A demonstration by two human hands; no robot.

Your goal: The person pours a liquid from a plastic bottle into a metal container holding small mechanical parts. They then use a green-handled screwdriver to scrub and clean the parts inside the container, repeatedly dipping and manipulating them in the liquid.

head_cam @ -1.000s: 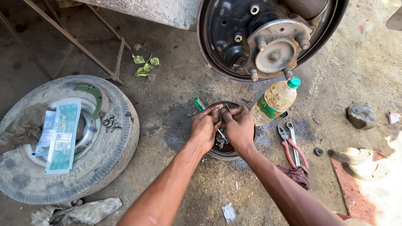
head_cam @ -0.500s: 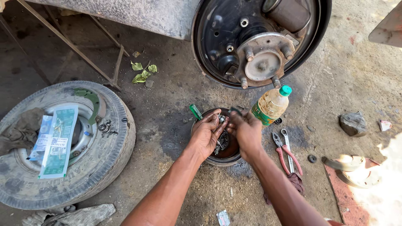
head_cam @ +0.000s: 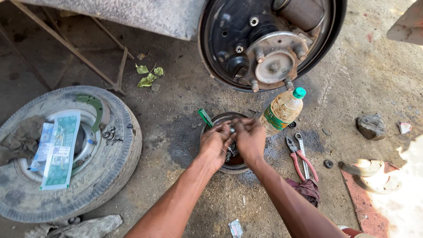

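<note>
on the ground, below the bare wheel hub: a catalogue of what lay there, all lower case labels.
left hand point(head_cam: 217, 143): over the near-left rim of the bowl, fingers point(head_cam: 228, 132) curled together on a small metal part; the grip itself was partly hidden.
right hand point(head_cam: 249, 137): over the bowl's right side, fingers bent inward toward the same part, touching the left hand's fingertips; whether they clamped it could not be told.
small metal part point(head_cam: 231, 129): pinched between the two hands above the bowl's far rim; too small to name or to give a long axis.
bowl point(head_cam: 220, 118): round, dark, shallow, holding dark liquid and loose metal pieces, directly beneath both hands.
relation: the part sat at the fingertips of both hands, the bowl straight below; the left hand looked slightly nearer to it.
green-handled tool point(head_cam: 205, 117): leaning on the bowl's far-left rim.
plastic bottle point(head_cam: 283, 111): amber liquid, green cap, lying tilted just right of the bowl.
pliers point(head_cam: 298, 157): red handles, right of the bowl, beside a spanner point(head_cam: 302, 147).
rag point(head_cam: 306, 189): dark red, near the right forearm.
wheel hub point(head_cam: 274, 65): studs exposed, behind the bowl.
tyre point(head_cam: 66, 154): flat on the ground, well to the left, papers on top.
</note>
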